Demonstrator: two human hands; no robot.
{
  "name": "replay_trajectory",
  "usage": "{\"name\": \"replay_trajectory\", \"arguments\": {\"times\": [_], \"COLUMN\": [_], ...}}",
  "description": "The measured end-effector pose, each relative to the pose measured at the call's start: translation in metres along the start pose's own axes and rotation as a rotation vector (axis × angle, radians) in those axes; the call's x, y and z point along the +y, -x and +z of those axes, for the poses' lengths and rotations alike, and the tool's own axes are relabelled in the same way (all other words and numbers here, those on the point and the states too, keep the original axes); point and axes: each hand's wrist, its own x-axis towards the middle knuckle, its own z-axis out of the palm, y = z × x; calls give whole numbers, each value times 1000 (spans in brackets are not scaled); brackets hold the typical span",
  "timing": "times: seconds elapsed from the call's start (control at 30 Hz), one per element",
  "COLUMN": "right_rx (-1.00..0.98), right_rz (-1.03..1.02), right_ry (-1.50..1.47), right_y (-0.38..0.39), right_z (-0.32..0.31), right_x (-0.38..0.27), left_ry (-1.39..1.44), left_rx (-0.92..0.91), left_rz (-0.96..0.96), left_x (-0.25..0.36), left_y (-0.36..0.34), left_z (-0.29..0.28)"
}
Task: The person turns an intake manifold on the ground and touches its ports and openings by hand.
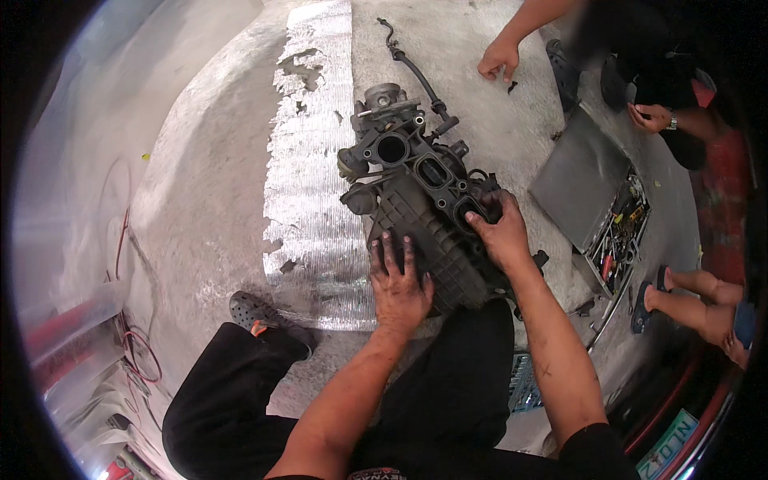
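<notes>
A dark, greasy intake manifold (420, 220) with ribbed plastic sides and several round and oval ports lies before me, partly on a torn silver foil sheet (312, 172). A metal throttle body (386, 98) sits at its far end. My left hand (400, 292) rests flat on the ribbed part, fingers apart and smudged with grime. Gripping the manifold's right edge is my right hand (506, 236), its thumb at the nearest port. The right hand's other fingers are partly hidden behind the part.
A thin black hose (412, 72) extends beyond the manifold. Another person's hand (500, 58) reaches toward a small dark piece (512, 86) on the floor. An open toolbox (580, 180) holds hand tools at right. A teal socket tray (524, 386) lies by my leg; sandalled feet (642, 308) stand rightward.
</notes>
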Motion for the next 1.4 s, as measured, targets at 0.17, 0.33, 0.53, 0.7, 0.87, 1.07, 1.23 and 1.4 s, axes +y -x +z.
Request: {"name": "replay_trajectory", "arguments": {"times": [0.17, 0.33, 0.53, 0.7, 0.87, 1.07, 1.23, 1.4], "right_rx": [-2, 60, 14, 14, 59, 65, 75, 47], "right_rz": [41, 32, 29, 41, -7, -55, -62, -30], "right_ry": [128, 203, 163, 169, 118, 113, 85, 45], "right_y": [2, 9, 6, 4, 5, 4, 4, -5], "right_z": [1, 7, 3, 2, 4, 4, 7, 7], "right_x": [-10, -17, -11, -10, -9, -4, -3, 13], "left_ry": [-23, -4, 2, -36, -43, -40, -29, -70], "left_rx": [-7, -15, 4, 29, 40, 26, 33, -38], "left_rz": [-1, -9, -2, -6, 13, 15, 22, -38], "left_x": [-1, 2, 2, -1, -2, 0, -3, 1], "left_y": [1, 1, 2, 3, 3, 3, 3, 0], "left_z": [4, -1, -1, 7, 9, 7, 9, 7]}}
